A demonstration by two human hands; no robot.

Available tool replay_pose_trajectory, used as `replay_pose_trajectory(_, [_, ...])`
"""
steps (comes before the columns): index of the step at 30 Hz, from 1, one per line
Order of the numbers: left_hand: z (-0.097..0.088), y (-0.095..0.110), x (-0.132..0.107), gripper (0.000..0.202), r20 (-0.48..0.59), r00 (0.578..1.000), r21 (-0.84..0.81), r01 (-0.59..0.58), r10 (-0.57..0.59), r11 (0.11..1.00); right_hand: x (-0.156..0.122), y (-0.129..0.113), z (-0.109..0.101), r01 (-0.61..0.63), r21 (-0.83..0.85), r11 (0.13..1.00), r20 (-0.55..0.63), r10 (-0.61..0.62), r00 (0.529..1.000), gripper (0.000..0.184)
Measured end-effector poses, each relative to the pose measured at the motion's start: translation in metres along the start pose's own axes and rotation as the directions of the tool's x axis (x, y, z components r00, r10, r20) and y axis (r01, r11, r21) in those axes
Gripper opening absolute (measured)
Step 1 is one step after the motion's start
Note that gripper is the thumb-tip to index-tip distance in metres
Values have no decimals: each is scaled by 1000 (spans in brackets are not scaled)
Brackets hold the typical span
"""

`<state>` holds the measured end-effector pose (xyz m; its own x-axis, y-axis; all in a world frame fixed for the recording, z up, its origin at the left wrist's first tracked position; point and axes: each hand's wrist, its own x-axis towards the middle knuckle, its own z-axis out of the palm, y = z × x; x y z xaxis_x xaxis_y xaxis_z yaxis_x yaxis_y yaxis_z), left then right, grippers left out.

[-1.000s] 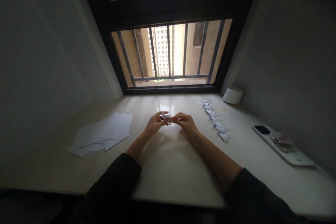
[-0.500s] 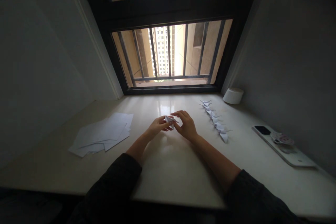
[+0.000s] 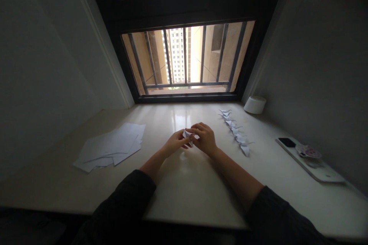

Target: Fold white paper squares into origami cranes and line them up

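Observation:
A small folded piece of white paper (image 3: 188, 135) is pinched between both hands over the middle of the pale desk (image 3: 186, 183). My left hand (image 3: 174, 143) grips it from the left with fingertips and thumb. My right hand (image 3: 204, 138) covers its right side, fingers curled over the top, so most of the fold is hidden. Both forearms reach in from the near edge in dark sleeves.
A loose stack of white sheets (image 3: 110, 149) lies at the left. A row of several folded paper cranes (image 3: 236, 133) runs along the right, a white round container (image 3: 255, 104) behind it. A phone (image 3: 309, 159) lies at the far right. A barred window (image 3: 186, 59) stands behind.
Both hands have drawn closer together and come slightly nearer and lower. My right hand has moved over the folded paper, hiding more of it.

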<state>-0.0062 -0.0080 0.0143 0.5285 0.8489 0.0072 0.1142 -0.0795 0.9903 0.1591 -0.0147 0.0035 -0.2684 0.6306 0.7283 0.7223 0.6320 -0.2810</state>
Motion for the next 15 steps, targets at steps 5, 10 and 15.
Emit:
replay_pose_trajectory(5, [-7,-3,2,44,-19,999,79,-39,41,996,1,0,-2,-38,39,999,7,38,999,23])
replay_pose_trajectory(10, [-17,-1,2,44,4,999,152,-43,42,987,2,4,-1,-94,135,986,-9,97,995,20])
replay_pose_trajectory(15, [-27,2,3,47,-34,999,167,-33,39,985,2,8,-1,-78,198,977,-53,90,995,12])
